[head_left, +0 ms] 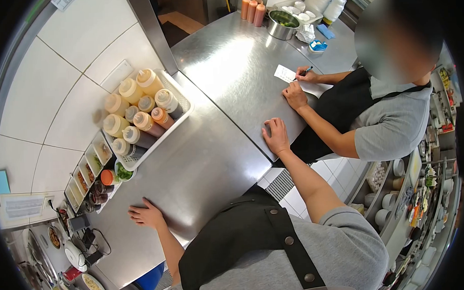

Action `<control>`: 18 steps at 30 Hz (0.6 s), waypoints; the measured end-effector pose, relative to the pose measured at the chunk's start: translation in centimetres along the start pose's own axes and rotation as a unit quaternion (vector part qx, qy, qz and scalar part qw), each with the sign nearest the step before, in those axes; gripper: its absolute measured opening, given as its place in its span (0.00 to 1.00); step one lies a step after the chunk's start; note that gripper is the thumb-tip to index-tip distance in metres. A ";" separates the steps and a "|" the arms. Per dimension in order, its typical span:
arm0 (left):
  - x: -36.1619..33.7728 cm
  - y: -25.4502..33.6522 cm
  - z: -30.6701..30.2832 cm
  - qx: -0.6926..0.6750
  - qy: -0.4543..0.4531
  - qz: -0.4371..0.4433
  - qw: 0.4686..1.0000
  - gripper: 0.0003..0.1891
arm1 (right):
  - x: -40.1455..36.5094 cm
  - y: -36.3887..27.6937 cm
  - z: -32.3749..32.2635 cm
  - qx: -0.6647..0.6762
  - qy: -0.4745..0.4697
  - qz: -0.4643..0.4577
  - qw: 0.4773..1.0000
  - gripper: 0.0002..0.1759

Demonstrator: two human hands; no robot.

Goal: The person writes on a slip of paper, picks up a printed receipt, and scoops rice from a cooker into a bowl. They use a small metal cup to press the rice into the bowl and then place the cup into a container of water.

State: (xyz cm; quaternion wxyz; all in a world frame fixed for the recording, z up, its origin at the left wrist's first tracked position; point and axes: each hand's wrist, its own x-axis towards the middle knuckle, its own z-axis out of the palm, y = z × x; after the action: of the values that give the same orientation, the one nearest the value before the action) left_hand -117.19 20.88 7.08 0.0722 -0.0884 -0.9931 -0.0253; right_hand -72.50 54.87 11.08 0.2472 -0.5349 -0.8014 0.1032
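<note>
My left hand (146, 214) lies flat on the steel counter (187, 182), fingers spread and holding nothing. It is nearest to the small dark jars (98, 193) and the bowl of chopped greens (124, 171). Further right, my right hand (276, 135) rests on the counter near its edge, empty, with the fingers apart. Beyond it stands a co-worker in a grey shirt and black apron, who holds a pen (305, 72) over a small white paper (284, 73) on the counter. The co-worker's other hand (294, 96) rests beside the paper.
A white basket (182, 98) of squeeze bottles stands against the tiled wall, with ingredient trays (85, 173) beside it. Orange bottles (252, 10) and a metal pot (283, 28) stand at the back. Black cables (103, 244) and a food plate (94, 285) lie lower left.
</note>
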 end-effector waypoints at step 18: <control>-0.3 0.5 -1.0 0.008 -0.004 0.002 1.000 0.44 | 0.0 0.0 0.0 -0.003 0.001 -0.004 1.000 0.15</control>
State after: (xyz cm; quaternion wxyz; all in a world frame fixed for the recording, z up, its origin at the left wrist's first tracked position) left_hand -116.62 21.24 8.03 0.0685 -0.0898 -0.9934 -0.0173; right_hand -72.46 54.87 11.09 0.2470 -0.5323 -0.8037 0.0988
